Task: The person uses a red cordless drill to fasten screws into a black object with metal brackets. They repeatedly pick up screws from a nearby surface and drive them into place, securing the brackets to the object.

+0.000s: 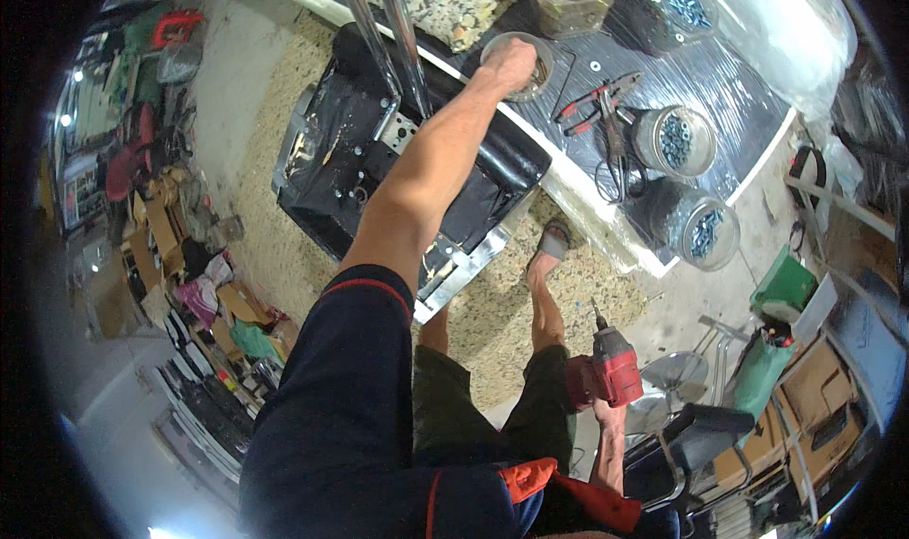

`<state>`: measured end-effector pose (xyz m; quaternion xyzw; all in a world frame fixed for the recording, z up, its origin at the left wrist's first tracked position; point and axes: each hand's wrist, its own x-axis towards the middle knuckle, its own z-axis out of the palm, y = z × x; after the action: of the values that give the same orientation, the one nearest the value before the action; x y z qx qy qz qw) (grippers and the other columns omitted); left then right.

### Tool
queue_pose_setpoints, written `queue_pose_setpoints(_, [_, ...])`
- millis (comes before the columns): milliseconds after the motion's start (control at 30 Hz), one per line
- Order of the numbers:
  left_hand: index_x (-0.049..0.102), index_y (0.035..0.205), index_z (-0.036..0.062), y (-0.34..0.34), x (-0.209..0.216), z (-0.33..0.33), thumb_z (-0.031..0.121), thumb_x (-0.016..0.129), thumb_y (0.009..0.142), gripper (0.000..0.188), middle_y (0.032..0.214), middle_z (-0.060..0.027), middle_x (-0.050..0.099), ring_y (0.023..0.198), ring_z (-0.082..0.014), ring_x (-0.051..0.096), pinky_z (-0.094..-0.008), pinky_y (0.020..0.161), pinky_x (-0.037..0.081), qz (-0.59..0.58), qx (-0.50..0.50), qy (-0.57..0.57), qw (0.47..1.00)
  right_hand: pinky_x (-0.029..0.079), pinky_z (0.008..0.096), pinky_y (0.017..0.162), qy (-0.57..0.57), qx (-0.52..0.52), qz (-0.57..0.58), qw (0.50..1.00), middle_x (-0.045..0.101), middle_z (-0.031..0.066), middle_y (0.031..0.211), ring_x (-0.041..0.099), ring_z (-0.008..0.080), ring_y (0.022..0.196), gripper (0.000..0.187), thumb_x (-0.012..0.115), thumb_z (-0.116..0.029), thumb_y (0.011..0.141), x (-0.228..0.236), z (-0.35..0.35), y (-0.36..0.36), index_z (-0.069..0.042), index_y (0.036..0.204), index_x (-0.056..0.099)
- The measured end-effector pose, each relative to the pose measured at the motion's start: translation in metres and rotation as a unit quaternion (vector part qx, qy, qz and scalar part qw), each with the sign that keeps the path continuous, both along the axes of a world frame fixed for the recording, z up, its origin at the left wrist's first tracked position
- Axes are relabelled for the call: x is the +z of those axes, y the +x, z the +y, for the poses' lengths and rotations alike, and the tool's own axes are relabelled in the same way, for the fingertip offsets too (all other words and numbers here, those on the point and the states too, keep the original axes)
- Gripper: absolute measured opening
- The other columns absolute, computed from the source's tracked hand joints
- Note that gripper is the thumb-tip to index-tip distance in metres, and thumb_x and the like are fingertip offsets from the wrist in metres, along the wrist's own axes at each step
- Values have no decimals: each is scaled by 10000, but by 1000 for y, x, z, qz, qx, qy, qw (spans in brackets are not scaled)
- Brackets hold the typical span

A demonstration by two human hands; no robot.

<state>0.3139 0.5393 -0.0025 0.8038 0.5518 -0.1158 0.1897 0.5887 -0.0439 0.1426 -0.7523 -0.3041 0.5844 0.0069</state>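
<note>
My left hand (512,63) reaches into a round clear plastic tub (542,77) of small brassy screws; its fingertips are hidden inside. Down at my right side, my right hand (606,410) is wrapped round a red and black cordless impact driver (611,367), its bit pointing up and away. Under my left forearm lies a black padded chair seat (327,194), underside up, with metal brackets and bent chrome tubes (405,42) attached. Beside the tub are an L-shaped hex key (565,73), red-handled pliers (592,106) and black-handled scissors (620,165).
Plastic wrap covers the dark worktop (748,94). It holds tubs of blue-grey nuts (674,143), bluish bolts (705,231), more bolts (686,7) and mixed hardware (570,0). Cardboard (163,231) and clutter line the left; a green bin (784,283) and chair parts stand right.
</note>
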Motion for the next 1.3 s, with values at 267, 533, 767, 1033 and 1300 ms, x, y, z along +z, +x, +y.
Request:
queue_pose_setpoints(267, [751,866,-36,-8,-4,-4,47,659,707,202,939,-276,707,939,-401,712,-468,843,575,-43,-31,11,999,457,477,989,1,47,3,999,666,162,1196,589,364,1174,404,648,-318,881,-20,2,14,-120,1233,648])
queue_pose_setpoints(533, [758,872,82,-33,42,-19,47,646,691,216,781,-204,701,749,-371,695,-421,707,547,-201,-36,60,977,479,467,969,125,122,5,985,685,131,1191,615,342,1150,381,672,-345,892,-4,38,-16,-125,1203,668])
queue_pose_setpoints(767, [757,1037,20,-78,110,-174,21,716,848,193,891,-26,708,776,-105,666,-242,686,543,-549,257,-86,790,543,409,869,120,36,46,991,735,65,1093,682,241,1020,288,755,-266,902,23,74,-75,-124,1147,706])
queue_pose_setpoints(1033, [664,1123,25,-154,129,-436,100,632,985,160,968,-133,721,916,-273,733,-385,760,626,-729,583,-222,279,518,422,910,254,284,29,924,651,103,1257,624,277,1103,306,623,-195,981,4,7,-128,-94,1270,630])
queue_pose_setpoints(1300, [663,1027,46,-250,121,-540,92,666,960,81,947,-114,715,929,-309,735,-416,809,630,-697,682,-182,127,389,523,1108,140,489,54,859,569,131,1391,474,363,1335,667,715,-451,763,-2,-33,-183,-218,1373,581])
